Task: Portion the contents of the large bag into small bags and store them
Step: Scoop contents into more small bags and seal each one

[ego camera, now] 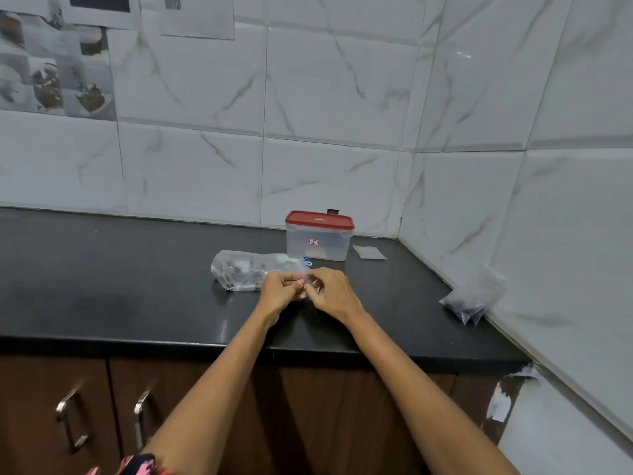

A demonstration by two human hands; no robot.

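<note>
The large clear bag [239, 269] with dark contents lies on its side on the black counter [120, 286]. Just right of it, my left hand [281, 289] and my right hand [334, 291] meet, both pinching a small clear bag [309, 282] between their fingertips. Most of that small bag is hidden by my fingers. Two small filled bags [471, 298] lean against the right wall. A clear storage box [318, 243] with a red lid stands behind my hands, lid on.
A blue clip-like item [308, 262] lies beside the box. A flat grey sheet [369, 252] rests to the box's right near the corner. Tiled walls bound the counter at back and right. Brown cabinet doors with metal handles [70, 419] sit below the counter edge.
</note>
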